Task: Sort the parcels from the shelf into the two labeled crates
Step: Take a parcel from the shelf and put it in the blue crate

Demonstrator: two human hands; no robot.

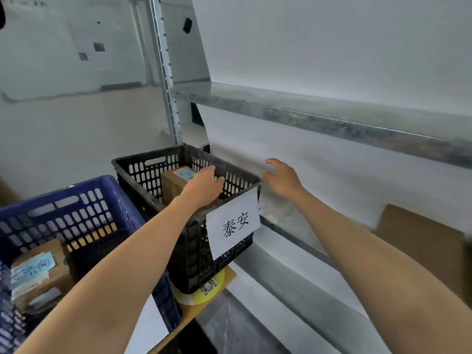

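A black crate [143,164] with a white paper label [232,223] stands in the middle. Inside it lies a brown cardboard parcel [172,185] with a blue sticker. My left hand [204,186] reaches into the crate palm down and grips the right end of that parcel, hiding part of it. My right hand [282,178] hovers just right of the crate with relaxed fingers, holding nothing. To the left, a blue crate [76,200] holds another brown parcel [38,274] with a blue sticker. A flat brown cardboard piece [421,246] sits on the lower shelf at right.
A metal shelf beam [306,116] runs across above my right hand, with its upright post [166,72] behind the black crate. The crates stand on a brown board with a yellow disc [212,288]. A white sheet [148,328] hangs on the blue crate's front.
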